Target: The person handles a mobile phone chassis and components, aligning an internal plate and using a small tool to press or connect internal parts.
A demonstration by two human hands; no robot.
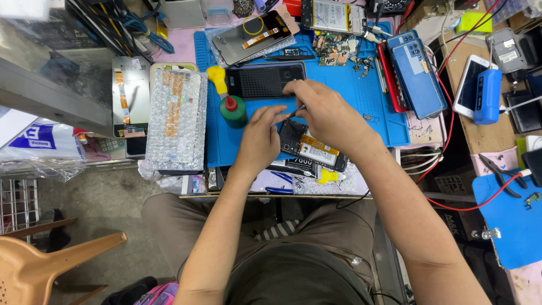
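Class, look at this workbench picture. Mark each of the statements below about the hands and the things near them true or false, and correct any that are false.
1. Both hands work over an opened phone lying on the blue mat. True.
2. The right hand holds a thin dark tool. True.
3. The left hand holds the green bottle. False: the green bottle stands untouched on the mat, beside that hand.
4. The opened phone lies on the bubble wrap. False: the bubble wrap covers another part, left of the mat.
5. A blue phone back lies at the mat's right edge. True.
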